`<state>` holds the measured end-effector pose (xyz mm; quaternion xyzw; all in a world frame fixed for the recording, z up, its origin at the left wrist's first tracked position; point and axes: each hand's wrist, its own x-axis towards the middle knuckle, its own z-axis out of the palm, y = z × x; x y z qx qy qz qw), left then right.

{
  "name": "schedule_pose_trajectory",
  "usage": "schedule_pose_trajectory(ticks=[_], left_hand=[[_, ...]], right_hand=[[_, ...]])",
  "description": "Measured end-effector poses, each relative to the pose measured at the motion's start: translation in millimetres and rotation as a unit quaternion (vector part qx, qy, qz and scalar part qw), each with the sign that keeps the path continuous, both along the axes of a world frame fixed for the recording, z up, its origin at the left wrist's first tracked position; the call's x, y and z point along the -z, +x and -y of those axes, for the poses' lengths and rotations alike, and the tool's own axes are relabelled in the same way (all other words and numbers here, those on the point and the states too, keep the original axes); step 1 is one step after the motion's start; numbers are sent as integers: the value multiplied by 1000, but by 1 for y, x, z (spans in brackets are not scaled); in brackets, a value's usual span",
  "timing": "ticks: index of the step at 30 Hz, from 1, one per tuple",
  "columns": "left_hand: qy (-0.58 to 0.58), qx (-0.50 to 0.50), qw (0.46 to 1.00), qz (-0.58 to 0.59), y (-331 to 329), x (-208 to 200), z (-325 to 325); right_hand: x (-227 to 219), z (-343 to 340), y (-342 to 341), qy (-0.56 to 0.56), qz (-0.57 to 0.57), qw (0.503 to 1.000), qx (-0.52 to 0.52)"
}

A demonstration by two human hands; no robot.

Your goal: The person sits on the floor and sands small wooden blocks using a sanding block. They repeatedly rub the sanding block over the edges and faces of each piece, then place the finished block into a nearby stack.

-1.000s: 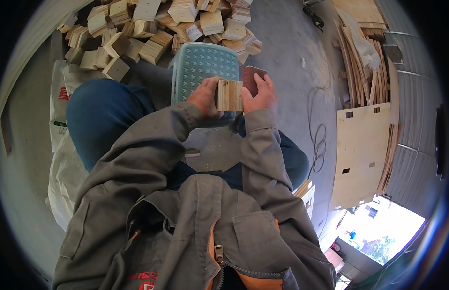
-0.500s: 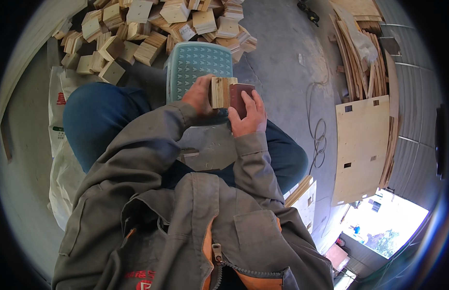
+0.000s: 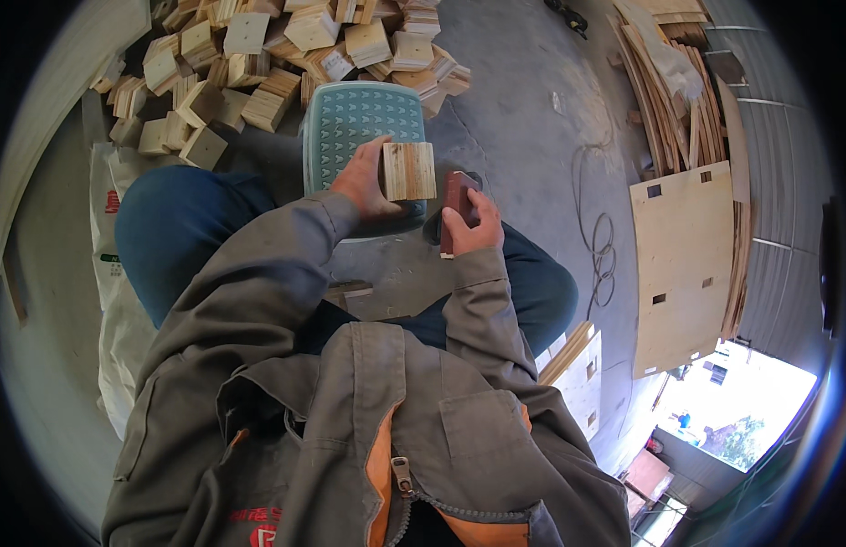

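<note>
My left hand (image 3: 361, 180) grips a plywood block (image 3: 409, 171) from its left side, with layered edges facing up. The block is over the near edge of a blue-green plastic stool (image 3: 350, 123) with a patterned top. In my right hand (image 3: 479, 225) is a reddish-brown sanding block (image 3: 457, 196), held tilted between thumb and fingers. A small gap separates it from the plywood block's right side. Some fingers of my left hand are hidden behind the block.
Beyond the stool lies a heap of similar plywood blocks (image 3: 286, 41). A white sack (image 3: 113, 301) is left of my knee. To the right, a cable (image 3: 603, 260) is coiled on the floor, near leaning plywood sheets (image 3: 683, 264).
The sanding block has come off the plywood block's right face. My right hand has moved slightly down and turned it edge-up. My left hand keeps hold of the plywood block.
</note>
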<state>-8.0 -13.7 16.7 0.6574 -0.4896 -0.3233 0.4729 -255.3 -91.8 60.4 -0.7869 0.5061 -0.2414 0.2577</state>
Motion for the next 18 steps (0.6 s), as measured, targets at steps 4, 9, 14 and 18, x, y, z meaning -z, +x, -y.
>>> schedule_pose_trajectory(ticks=[4,9,14,18], left_hand=[[-4,10,998,-69,6,19,1],[29,12,999,-33,6,-10,-1],[-40,9,997,70,7,-29,-5],[-149,-57,971,178,9,-16,-6]], right_hand=[[-8,-1,8,4,31,1000,6],[-8,-6,4,2,40,999,6],[-12,-10,4,-4,35,999,13],[-13,-13,8,-3,49,999,12]])
